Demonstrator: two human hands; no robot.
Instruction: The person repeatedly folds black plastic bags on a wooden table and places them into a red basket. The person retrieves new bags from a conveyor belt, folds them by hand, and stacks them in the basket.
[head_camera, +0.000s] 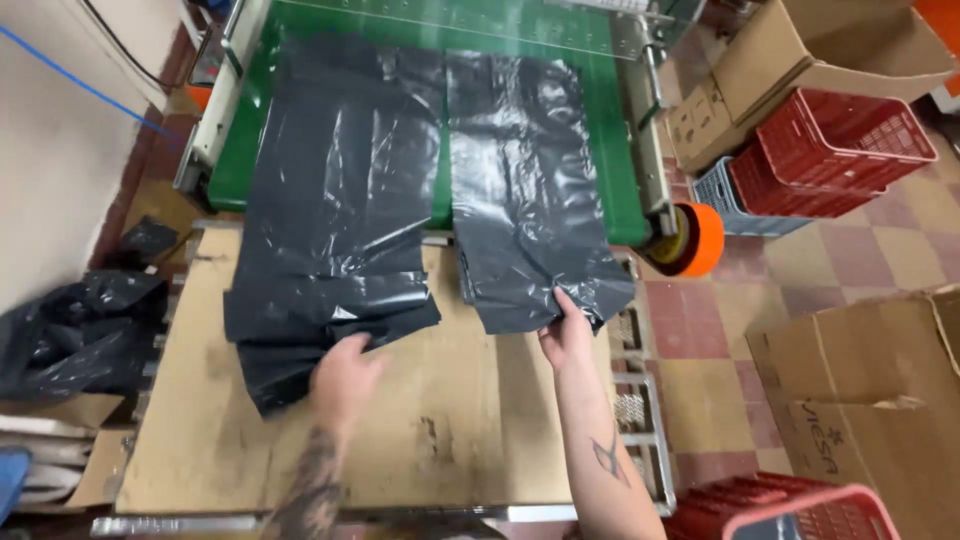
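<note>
Two stacks of dark grey plastic bags run from a green machine bed (440, 190) onto a cardboard-covered table (450, 420). My left hand (342, 380) rests on the lower edge of the left stack of bags (330, 230), fingers over the film. My right hand (568, 335) pinches the lower right corner of the right stack of bags (525, 200). Both forearms reach in from the bottom of the view.
A heap of black plastic (75, 330) lies at the left. An orange wheel (695, 240) sticks out of the machine's right side. Red crates (840, 145), a blue crate (725, 195) and cardboard boxes (870, 390) stand on the tiled floor at the right.
</note>
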